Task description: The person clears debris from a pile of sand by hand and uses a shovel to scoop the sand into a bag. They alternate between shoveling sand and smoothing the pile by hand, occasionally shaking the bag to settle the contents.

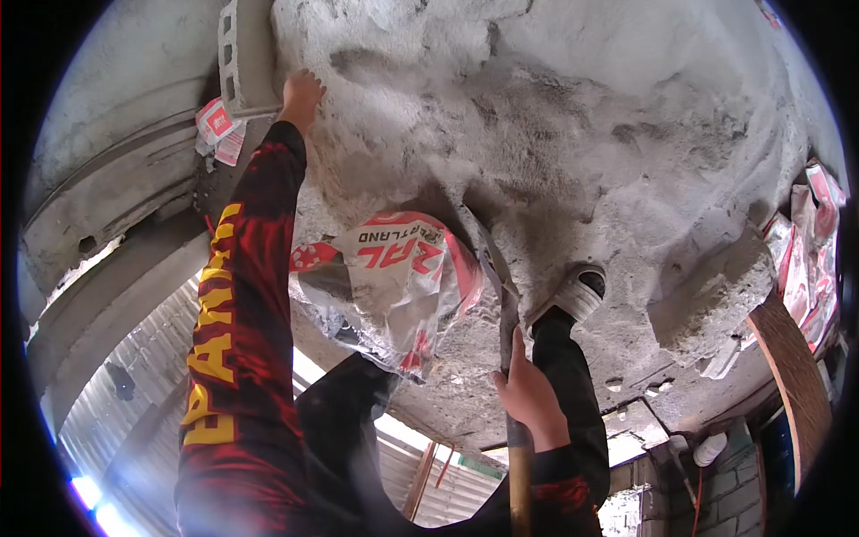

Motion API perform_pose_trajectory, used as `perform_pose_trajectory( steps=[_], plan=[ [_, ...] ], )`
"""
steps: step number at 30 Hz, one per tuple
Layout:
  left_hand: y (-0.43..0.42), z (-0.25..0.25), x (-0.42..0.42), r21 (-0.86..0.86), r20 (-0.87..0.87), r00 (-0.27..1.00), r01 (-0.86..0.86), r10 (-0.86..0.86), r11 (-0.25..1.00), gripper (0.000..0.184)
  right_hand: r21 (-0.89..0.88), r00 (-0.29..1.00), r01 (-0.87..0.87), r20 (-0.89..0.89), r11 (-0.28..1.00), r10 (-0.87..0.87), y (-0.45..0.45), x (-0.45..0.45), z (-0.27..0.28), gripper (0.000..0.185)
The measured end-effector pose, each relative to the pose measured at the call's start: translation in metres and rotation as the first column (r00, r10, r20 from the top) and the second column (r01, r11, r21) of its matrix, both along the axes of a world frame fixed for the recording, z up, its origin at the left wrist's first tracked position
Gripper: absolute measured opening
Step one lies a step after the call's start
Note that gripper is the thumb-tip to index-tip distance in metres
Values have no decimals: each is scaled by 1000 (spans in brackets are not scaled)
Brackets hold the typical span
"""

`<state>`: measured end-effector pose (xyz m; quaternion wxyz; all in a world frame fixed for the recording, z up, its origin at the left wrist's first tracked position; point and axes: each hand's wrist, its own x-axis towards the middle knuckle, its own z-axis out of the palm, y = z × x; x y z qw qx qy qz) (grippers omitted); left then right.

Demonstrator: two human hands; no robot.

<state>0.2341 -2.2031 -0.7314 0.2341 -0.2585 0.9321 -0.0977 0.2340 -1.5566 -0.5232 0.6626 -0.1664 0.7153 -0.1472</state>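
Observation:
My left hand (pixel 304 95) reaches far forward, its fingers slightly bent against the grey powdery pile (pixel 555 134), close beside a hollow concrete block (pixel 255 58). I see nothing held in it. My right hand (pixel 537 401) is closed around the handle of a shovel (pixel 517 447), with the index finger lying along the shaft. The shovel's blade (pixel 486 246) points forward onto the pile. Left of the blade lies a crumpled, dusty cement bag (pixel 394 277) with red and black print. My shoe (pixel 580 294) stands on the powder just right of the shovel.
A rough concrete chunk (pixel 716 291) sits on the right, beside a wooden board (pixel 792 385) and crumpled red-and-white bags (pixel 810 251). A torn red-and-white scrap (pixel 221 130) lies below the hollow block. Corrugated metal sheeting (pixel 134 358) is at lower left.

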Motion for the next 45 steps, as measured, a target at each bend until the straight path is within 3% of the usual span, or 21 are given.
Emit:
perform_pose_trajectory(
  steps=[3,5,7,10,11,13,17,19,20,21,22,24,27,31,33,34,36,37,39,43,45],
  plan=[
    [2,-8,-16,-253,446,846,433,-293,865,26,-8,1000,-10,-24,1000,10,-1,0,1,87],
    [10,-24,-33,-271,461,824,483,-328,832,26,10,1000,-20,-19,1000,20,-3,-1,2,87],
    [18,-40,-52,-222,158,987,56,-21,973,27,31,999,-38,-11,999,38,-1,-1,2,86],
    [40,-49,-78,89,-202,822,-526,532,846,28,79,998,-14,62,997,9,-9,-8,7,87],
    [55,-43,-86,93,-206,819,-528,536,844,28,81,998,-17,56,997,13,-8,-6,5,87],
    [107,12,-109,-303,316,935,-61,161,951,30,15,999,-27,-32,1000,27,-1,1,1,83],
    [109,18,-110,-191,404,907,-46,122,980,35,6,999,-29,-30,1000,30,0,0,1,83],
    [104,14,-99,-184,240,963,-82,126,979,33,43,996,-81,-31,996,82,-4,0,3,83],
    [102,11,-96,317,-190,714,-605,674,730,31,44,996,-80,-28,996,81,-4,0,3,83],
    [100,9,-92,834,-178,41,-524,983,173,29,42,997,-73,-32,996,74,-5,1,3,83],
    [99,7,-89,832,-178,44,-526,983,174,29,40,997,-64,-35,997,65,-5,2,3,83],
    [92,3,-76,984,157,-384,-20,910,-178,28,39,998,-60,-26,997,61,-4,3,3,83],
    [71,8,-48,971,210,-145,145,967,-189,27,31,999,-39,-15,999,40,-5,3,3,83],
    [39,20,-20,998,63,103,8,993,-64,35,33,1000,-12,8,999,12,-5,4,4,83],
    [56,62,-25,951,-140,236,-237,962,196,28,11,1000,18,7,1000,-18,-1,8,1,85],
    [58,72,-25,949,-142,237,-242,961,200,28,-3,1000,23,-4,1000,-23,0,9,0,85],
    [60,86,-26,612,-435,533,-417,726,672,30,-5,999,33,-11,999,-33,-2,8,2,86],
    [62,89,-24,609,-437,534,-416,723,675,30,-9,999,35,-10,999,-35,-5,5,5,86],
    [67,89,-17,966,-168,181,-165,969,198,32,77,997,26,75,997,-32,-12,-3,9,87],
    [62,62,23,939,-48,239,-319,970,125,36,5,1000,21,9,1000,-21,-4,5,2,86],
    [85,62,38,961,232,88,-173,969,-215,41,4,1000,23,6,1000,-23,-5,5,3,87]
  ],
)
